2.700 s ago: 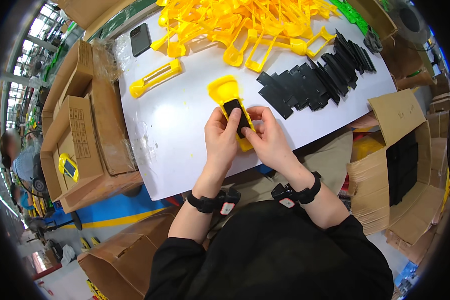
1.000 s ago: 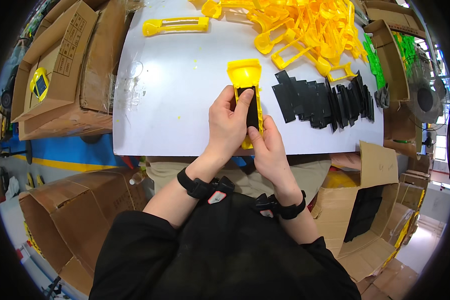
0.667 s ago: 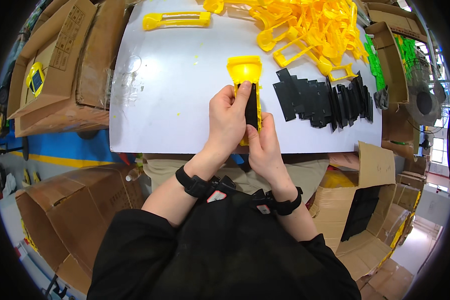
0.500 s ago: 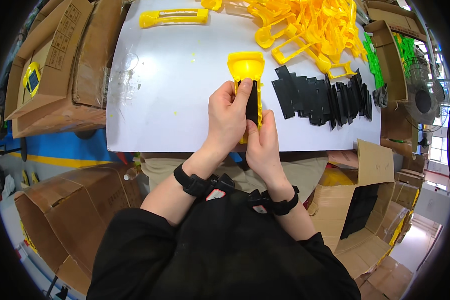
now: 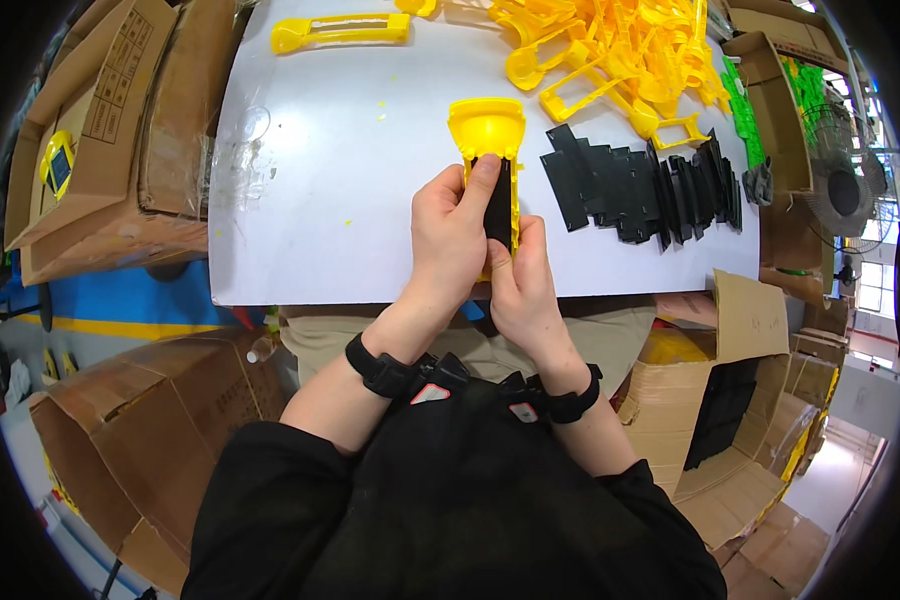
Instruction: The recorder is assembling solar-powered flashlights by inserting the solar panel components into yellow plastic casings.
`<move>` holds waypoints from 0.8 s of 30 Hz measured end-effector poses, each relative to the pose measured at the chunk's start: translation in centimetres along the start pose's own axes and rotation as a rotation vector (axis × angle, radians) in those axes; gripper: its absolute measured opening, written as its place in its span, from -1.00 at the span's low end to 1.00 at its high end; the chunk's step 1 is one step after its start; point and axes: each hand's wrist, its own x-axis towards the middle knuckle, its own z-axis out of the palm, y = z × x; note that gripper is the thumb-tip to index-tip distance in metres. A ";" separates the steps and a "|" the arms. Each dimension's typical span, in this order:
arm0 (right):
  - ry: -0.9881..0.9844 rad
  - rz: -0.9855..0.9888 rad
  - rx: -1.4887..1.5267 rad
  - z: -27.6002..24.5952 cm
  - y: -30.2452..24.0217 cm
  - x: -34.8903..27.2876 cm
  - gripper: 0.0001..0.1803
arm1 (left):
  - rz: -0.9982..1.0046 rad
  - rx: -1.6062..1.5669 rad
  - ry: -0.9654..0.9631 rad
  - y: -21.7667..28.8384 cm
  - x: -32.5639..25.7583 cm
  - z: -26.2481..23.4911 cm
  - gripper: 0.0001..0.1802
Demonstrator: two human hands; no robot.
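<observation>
A yellow plastic housing (image 5: 487,125) with a flared, bowl-like far end is held upright in front of me, over the near part of the white table. A flat black plastic strip (image 5: 500,205) lies in its long frame. My left hand (image 5: 448,230) wraps the housing from the left, its thumb pressing on the strip near the flared end. Lower down, my right hand (image 5: 522,285) grips the near end from the right, thumb against the strip. The fingers behind the housing are hidden.
Black strips (image 5: 620,190) lie in overlapping rows right of my hands. Beyond them is a heap of yellow housings (image 5: 630,60); one housing (image 5: 340,34) lies alone at far left. Cardboard boxes (image 5: 185,130) flank the white table (image 5: 310,200). An open carton (image 5: 720,400) near my right holds black pieces.
Both hands keep their grip on the housing, which has tilted slightly. The whole view has shifted a few pixels. Little else differs.
</observation>
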 end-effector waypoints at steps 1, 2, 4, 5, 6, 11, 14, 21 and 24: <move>0.015 0.001 0.011 0.0 0.1 0.1 -0.83 | -0.001 -0.002 -0.002 0.1 -0.1 0.2 -0.58; 0.031 0.002 0.023 0.0 0.2 0.1 -0.83 | 0.018 -0.031 -0.008 0.1 -0.1 0.3 -0.58; 0.058 -0.010 -0.009 0.2 0.5 0.1 -0.83 | 0.037 -0.062 -0.012 -0.1 -0.2 0.3 -0.58; 0.086 -0.023 -0.039 0.3 0.6 0.1 -0.84 | 0.072 -0.023 -0.021 -0.5 0.0 0.2 -0.58; 0.088 -0.021 -0.039 0.4 0.8 0.2 -0.84 | 0.104 0.018 -0.031 -0.7 0.1 0.0 -0.58; 0.129 0.007 0.042 0.8 0.8 0.7 -0.84 | 0.124 0.049 -0.030 -0.6 0.4 0.1 -0.57; 0.087 -0.086 -0.029 0.2 0.8 0.7 -0.84 | 0.094 0.023 -0.024 -0.5 0.5 0.3 -0.58; 0.053 -0.098 -0.048 -0.2 0.9 1.0 -0.82 | 0.023 -0.161 -0.093 0.1 0.2 0.7 -0.66; 0.134 -0.062 -0.037 0.1 0.9 1.0 -0.82 | 0.057 -0.140 -0.105 -0.4 0.5 1.0 -0.66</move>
